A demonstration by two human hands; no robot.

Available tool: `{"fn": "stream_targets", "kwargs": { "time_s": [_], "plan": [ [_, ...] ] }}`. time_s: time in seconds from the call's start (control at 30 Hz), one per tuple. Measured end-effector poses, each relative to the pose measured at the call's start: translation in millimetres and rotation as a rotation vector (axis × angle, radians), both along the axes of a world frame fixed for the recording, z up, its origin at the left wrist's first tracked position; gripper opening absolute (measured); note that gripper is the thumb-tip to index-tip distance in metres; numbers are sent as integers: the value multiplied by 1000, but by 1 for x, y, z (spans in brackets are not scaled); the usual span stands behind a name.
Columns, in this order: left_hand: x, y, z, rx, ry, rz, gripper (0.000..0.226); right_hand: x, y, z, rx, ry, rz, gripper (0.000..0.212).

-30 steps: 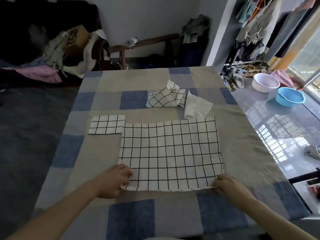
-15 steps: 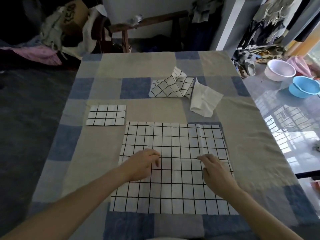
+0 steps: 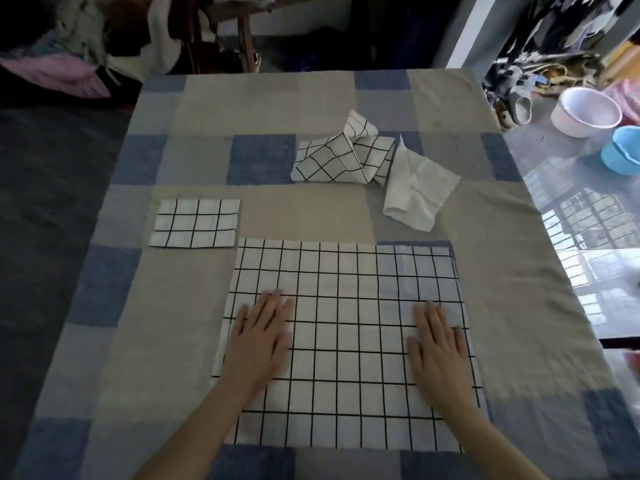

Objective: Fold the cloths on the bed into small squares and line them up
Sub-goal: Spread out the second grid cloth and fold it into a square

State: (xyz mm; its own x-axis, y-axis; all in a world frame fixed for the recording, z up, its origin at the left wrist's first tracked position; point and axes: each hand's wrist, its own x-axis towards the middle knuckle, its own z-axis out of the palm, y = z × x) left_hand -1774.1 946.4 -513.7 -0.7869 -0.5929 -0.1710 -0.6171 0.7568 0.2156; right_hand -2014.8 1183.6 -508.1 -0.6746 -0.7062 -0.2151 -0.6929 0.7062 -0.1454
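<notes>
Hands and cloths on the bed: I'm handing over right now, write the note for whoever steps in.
Left hand and right hand: both flat, fingers straight, pressing on the large grid cloth, which lies spread out and unfolded near the front of the bed.
Done: one folded grid square lies off the spread cloth's far left corner.
Left: fold the spread cloth; then the crumpled grid cloth and the plain white cloth farther back; line all up beside the folded square.

Both hands lie on the spread cloth (image 3: 346, 341), nearest on the bed (image 3: 311, 220). Folded square (image 3: 195, 223) sits behind-left; crumpled cloths (image 3: 346, 154), maybe two, behind.
</notes>
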Motion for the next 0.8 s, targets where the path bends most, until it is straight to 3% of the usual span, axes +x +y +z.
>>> {"fn": "stream_targets", "kwargs": {
  "time_s": [0.17, 0.27, 0.4, 0.6, 0.8],
  "plan": [
    [-9, -22, 6, 43, 89, 218, 60, -26, -9, 12, -55, -28, -281, 66],
    [-54, -8, 13, 76, 152, 60, 58, -3, -64, 26, -220, -43, -123, 60],
    [-115, 1, 14, 109, 157, -168, 61, 27, -127, 21, -260, -169, 22, 57],
    [-104, -49, -5, 24, 27, -128, 55, -16, -103, 1, -54, -85, 96, 56],
    [-75, -109, 4, 80, 96, 103, 63, -102, -88, 29, -16, -90, -12, 63]
  ]
}}
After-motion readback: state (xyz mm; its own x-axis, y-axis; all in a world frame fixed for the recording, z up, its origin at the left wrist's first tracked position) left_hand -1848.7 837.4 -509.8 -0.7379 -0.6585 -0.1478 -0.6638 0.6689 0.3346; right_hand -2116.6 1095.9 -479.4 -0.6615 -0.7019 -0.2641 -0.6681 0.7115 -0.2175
